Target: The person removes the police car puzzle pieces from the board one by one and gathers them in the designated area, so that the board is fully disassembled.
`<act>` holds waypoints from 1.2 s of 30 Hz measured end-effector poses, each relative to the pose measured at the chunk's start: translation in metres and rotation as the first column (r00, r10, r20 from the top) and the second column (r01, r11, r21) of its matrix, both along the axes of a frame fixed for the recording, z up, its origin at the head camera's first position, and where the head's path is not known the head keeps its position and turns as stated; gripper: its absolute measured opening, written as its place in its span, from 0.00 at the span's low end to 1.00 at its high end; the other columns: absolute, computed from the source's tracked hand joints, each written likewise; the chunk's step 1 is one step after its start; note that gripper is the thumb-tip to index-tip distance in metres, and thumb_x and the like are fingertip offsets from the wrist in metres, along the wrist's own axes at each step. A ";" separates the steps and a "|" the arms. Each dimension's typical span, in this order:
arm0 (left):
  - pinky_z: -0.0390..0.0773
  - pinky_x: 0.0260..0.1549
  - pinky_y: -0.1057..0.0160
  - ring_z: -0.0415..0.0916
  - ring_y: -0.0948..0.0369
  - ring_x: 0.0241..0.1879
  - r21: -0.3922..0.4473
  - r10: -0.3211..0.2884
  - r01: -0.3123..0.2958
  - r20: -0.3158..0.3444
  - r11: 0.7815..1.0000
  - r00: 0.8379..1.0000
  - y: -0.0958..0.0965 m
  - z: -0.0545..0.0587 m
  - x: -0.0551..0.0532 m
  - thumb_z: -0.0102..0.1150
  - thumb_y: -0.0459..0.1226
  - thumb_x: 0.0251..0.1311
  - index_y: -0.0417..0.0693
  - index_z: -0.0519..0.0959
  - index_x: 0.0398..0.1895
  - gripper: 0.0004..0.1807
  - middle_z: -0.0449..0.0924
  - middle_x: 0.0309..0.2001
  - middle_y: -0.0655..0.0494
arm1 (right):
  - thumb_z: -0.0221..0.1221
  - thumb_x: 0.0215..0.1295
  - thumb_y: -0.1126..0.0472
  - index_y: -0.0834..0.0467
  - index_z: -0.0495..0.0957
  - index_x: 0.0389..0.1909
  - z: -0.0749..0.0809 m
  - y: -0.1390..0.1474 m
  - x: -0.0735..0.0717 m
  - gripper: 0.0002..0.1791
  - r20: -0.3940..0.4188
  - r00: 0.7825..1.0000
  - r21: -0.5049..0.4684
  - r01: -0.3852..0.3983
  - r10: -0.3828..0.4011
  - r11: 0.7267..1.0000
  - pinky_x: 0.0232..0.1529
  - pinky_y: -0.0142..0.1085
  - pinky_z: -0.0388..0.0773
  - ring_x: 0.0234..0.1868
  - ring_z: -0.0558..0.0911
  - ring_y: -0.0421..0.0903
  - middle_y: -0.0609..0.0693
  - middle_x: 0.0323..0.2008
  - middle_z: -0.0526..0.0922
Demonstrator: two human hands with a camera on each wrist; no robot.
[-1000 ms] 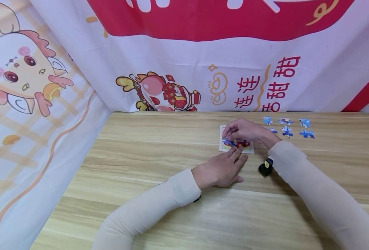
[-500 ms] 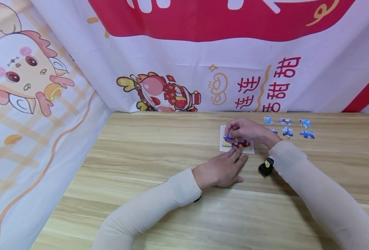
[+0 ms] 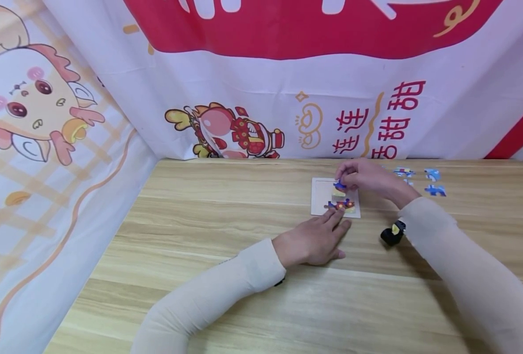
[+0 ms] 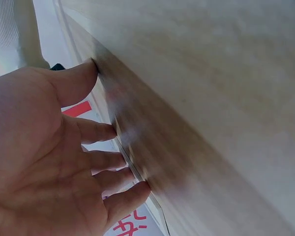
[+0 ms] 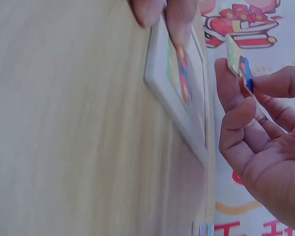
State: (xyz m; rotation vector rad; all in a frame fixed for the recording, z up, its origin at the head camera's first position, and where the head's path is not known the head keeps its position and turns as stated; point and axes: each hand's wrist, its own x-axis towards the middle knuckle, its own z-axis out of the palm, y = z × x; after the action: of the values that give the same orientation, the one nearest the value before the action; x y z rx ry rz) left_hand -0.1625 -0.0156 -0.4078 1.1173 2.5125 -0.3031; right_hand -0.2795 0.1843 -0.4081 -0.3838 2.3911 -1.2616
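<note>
A white puzzle tray (image 3: 321,193) lies near the back of the table, with joined red and blue puzzle pieces (image 3: 343,204) along its near side. Just above the tray, my right hand (image 3: 369,178) pinches a blue, red and yellow puzzle piece (image 5: 247,73) between thumb and fingers. The held piece stands tilted, apart from the tray, in the right wrist view. My left hand (image 3: 316,239) lies with its fingers extended, fingertips at the tray's near edge. In the left wrist view its palm and straight fingers (image 4: 106,160) show, the tips touching down.
Several loose blue puzzle pieces (image 3: 434,189) lie on the wooden table (image 3: 226,206) right of the tray, some hidden behind the right hand. A printed cloth (image 3: 252,78) hangs at the table's back edge. A black wrist device (image 3: 392,234) sits under the right sleeve.
My right hand has lifted the puzzle piece from the tray's left side and moved it to the right. That side of the tray is now bare. The left hand has stayed put.
</note>
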 end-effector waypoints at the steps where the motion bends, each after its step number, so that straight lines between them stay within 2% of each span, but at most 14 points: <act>1: 0.49 0.83 0.62 0.39 0.52 0.86 0.001 -0.001 0.001 0.000 1.000 1.000 0.000 0.000 0.000 0.42 0.59 0.80 0.52 0.45 0.87 0.42 0.38 0.87 0.48 | 0.55 0.74 0.65 0.65 0.80 0.53 0.000 0.004 0.000 0.13 -0.001 1.000 0.008 0.006 -0.006 1.000 0.43 0.36 0.83 0.41 0.81 0.45 0.55 0.44 0.84; 7: 0.49 0.83 0.62 0.39 0.52 0.86 0.007 0.001 -0.001 0.005 1.000 1.000 0.000 0.002 0.000 0.42 0.60 0.79 0.52 0.46 0.87 0.42 0.38 0.87 0.48 | 0.55 0.77 0.63 0.64 0.79 0.55 0.004 0.026 0.004 0.13 -0.001 0.999 0.048 0.046 -0.046 0.998 0.50 0.41 0.86 0.45 0.83 0.44 0.55 0.48 0.84; 13: 0.50 0.83 0.61 0.39 0.53 0.86 0.010 0.003 -0.004 0.012 1.000 1.000 0.001 0.003 0.000 0.42 0.60 0.79 0.52 0.45 0.87 0.42 0.38 0.87 0.48 | 0.54 0.79 0.62 0.64 0.78 0.56 0.001 0.050 0.009 0.13 -0.002 0.998 0.104 0.058 -0.058 0.993 0.43 0.39 0.82 0.43 0.81 0.46 0.55 0.47 0.84; 21: 0.50 0.83 0.60 0.40 0.52 0.86 0.013 0.002 -0.002 0.000 1.000 1.000 0.000 0.002 0.000 0.43 0.59 0.79 0.51 0.46 0.87 0.42 0.39 0.87 0.47 | 0.53 0.79 0.66 0.68 0.78 0.53 -0.006 0.080 0.015 0.11 -0.022 0.999 0.119 0.043 -0.041 0.992 0.40 0.33 0.83 0.39 0.81 0.41 0.55 0.43 0.84; 26: 0.50 0.83 0.60 0.39 0.52 0.86 0.009 0.006 -0.006 0.011 1.000 1.000 0.000 0.002 0.000 0.42 0.59 0.79 0.52 0.45 0.87 0.42 0.38 0.87 0.48 | 0.54 0.77 0.67 0.68 0.79 0.53 -0.007 0.088 0.022 0.11 -0.006 0.999 0.142 0.046 -0.045 0.989 0.36 0.34 0.79 0.35 0.78 0.43 0.53 0.40 0.83; 30: 0.50 0.83 0.60 0.38 0.53 0.86 0.011 0.011 -0.011 0.022 1.000 1.000 0.000 0.002 0.001 0.42 0.59 0.79 0.53 0.45 0.87 0.42 0.37 0.87 0.49 | 0.54 0.76 0.67 0.67 0.79 0.53 -0.009 0.090 0.024 0.12 -0.001 0.999 0.163 0.039 -0.039 0.986 0.39 0.33 0.80 0.38 0.79 0.44 0.54 0.43 0.84; 36: 0.51 0.83 0.59 0.38 0.53 0.86 0.014 0.012 -0.012 0.020 1.000 1.000 0.000 0.003 0.001 0.42 0.59 0.80 0.53 0.45 0.87 0.42 0.36 0.87 0.49 | 0.54 0.75 0.68 0.66 0.81 0.50 -0.011 0.090 0.027 0.10 -0.038 0.999 0.200 0.023 -0.015 0.980 0.38 0.34 0.79 0.39 0.79 0.45 0.56 0.44 0.84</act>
State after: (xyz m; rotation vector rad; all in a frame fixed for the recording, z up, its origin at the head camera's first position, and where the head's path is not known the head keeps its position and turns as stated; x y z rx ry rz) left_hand -0.1618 -0.0155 -0.4053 1.1046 2.5071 -0.2703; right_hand -0.2530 0.2746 -0.4194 -0.3259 2.5294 -1.0163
